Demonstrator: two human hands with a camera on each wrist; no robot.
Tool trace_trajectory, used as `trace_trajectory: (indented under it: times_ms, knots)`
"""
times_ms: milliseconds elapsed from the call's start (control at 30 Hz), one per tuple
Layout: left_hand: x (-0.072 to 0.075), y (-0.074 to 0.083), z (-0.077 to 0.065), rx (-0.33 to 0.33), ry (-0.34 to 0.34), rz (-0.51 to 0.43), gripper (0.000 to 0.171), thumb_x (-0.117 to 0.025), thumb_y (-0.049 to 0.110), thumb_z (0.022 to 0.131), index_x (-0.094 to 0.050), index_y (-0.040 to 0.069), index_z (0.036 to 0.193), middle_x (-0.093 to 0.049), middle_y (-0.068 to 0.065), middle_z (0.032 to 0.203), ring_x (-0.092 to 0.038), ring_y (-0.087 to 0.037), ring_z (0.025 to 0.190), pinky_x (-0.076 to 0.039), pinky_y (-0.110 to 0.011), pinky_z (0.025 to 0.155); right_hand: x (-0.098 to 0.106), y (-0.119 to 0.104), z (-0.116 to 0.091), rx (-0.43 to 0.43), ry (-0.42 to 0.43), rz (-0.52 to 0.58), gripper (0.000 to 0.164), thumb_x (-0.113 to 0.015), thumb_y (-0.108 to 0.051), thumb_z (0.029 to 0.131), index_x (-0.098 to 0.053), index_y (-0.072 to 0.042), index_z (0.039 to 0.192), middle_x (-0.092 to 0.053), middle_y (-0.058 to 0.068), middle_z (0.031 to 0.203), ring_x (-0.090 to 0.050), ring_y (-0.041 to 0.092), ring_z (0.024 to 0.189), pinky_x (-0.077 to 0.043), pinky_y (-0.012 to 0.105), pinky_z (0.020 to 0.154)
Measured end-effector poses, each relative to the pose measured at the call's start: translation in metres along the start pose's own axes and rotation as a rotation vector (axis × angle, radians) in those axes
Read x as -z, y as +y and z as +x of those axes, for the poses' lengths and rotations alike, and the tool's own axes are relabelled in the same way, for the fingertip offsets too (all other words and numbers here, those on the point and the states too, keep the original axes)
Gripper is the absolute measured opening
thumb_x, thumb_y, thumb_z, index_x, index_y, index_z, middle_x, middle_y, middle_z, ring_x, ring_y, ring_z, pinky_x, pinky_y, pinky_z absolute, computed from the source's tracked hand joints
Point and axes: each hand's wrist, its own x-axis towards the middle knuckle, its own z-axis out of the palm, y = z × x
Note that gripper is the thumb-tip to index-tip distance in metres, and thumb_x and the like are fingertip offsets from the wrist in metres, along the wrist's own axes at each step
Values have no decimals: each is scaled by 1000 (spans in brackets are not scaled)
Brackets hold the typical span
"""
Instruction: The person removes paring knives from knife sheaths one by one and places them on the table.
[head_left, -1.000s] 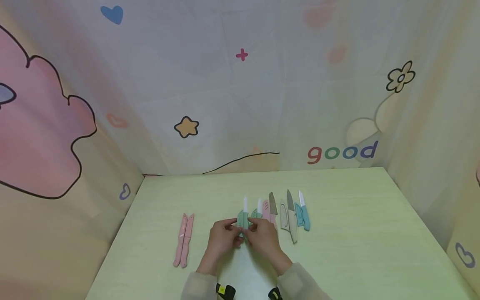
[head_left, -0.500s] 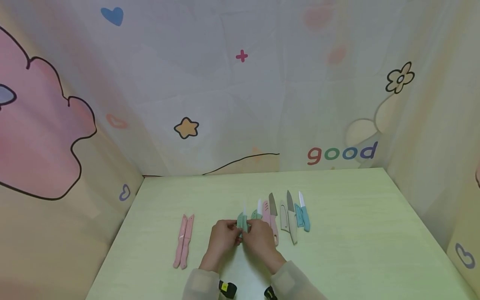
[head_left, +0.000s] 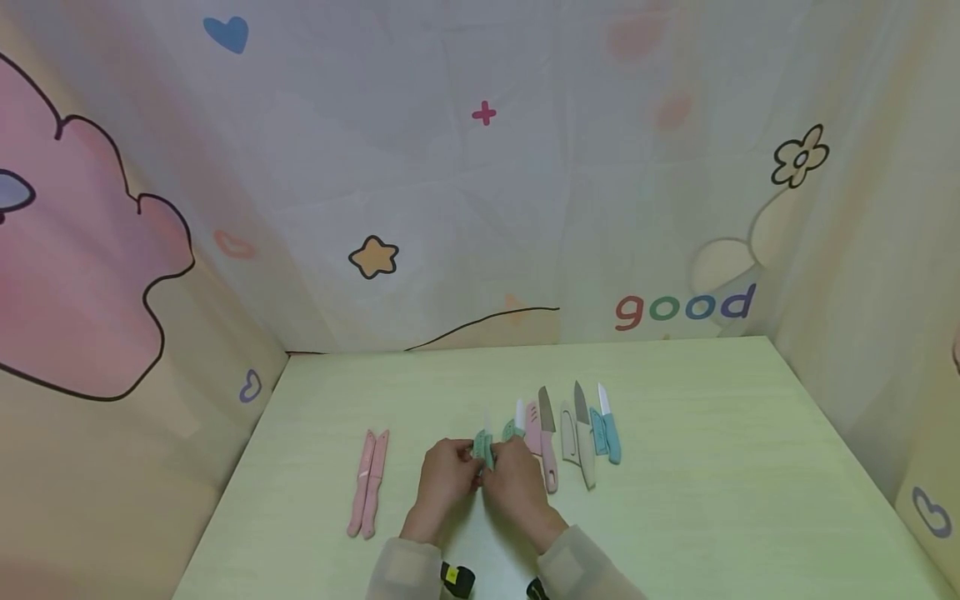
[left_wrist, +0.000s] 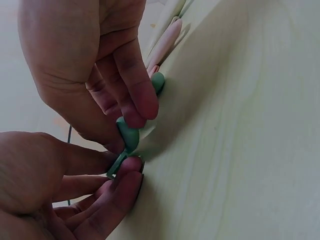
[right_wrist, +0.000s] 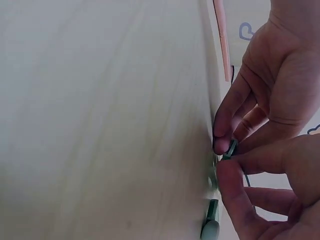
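Observation:
At the table's middle in the head view, my left hand [head_left: 447,471] pinches a green knife sheath [head_left: 478,445] between thumb and fingers. Right beside it, my right hand [head_left: 517,479] pinches a small green-handled paring knife [head_left: 490,450], its pale blade tip pointing away from me. The left wrist view shows the knife's green handle [left_wrist: 129,136] in the right fingers, with the sheath [left_wrist: 116,166] close below it in the left fingers. My fingers hide much of both. Another green knife [head_left: 519,417] with its sheath lies just beyond my right hand, partly covered by it.
To the right lie a pink knife [head_left: 548,450], a cream knife [head_left: 583,442] and a blue knife [head_left: 611,433], each with its sheath alongside. Two pink knives [head_left: 367,483] lie side by side on the left. A printed curtain [head_left: 480,208] hangs behind the table.
The green knife has drawn back towards me beside its sheath, so less blade shows beyond it. My right hand has shifted slightly left and nearer, uncovering the pink knife's handle.

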Motion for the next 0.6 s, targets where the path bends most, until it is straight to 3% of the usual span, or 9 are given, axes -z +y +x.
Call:
trace_trajectory:
  times_ms: [133,367,600]
  knots:
    - [0,-1,0,-12,16,62,32,-70,7,79,-70,-1,110,-61,1,68,-54,-7,55,-49,-26,51,-2,0,-2,16,-20,-2,17,-69,-3,76,-71,2,92,-52,10,82,-47,19,62,-44,33,49]
    - [-2,-2,1,-21,19,90,37,-71,7,78,-69,-1,113,-59,1,69,-52,-9,57,-48,-26,49,-2,0,-5,56,-6,-52,21,-68,-4,76,-70,3,96,-51,9,79,-45,18,58,-41,31,46]
    - [-4,0,3,-30,17,123,38,-70,8,77,-69,1,114,-58,0,70,-50,-13,60,-47,-27,48,1,-1,-6,89,-18,-123,8,-66,-5,78,-70,-2,84,-51,7,74,-45,18,56,-40,32,44]
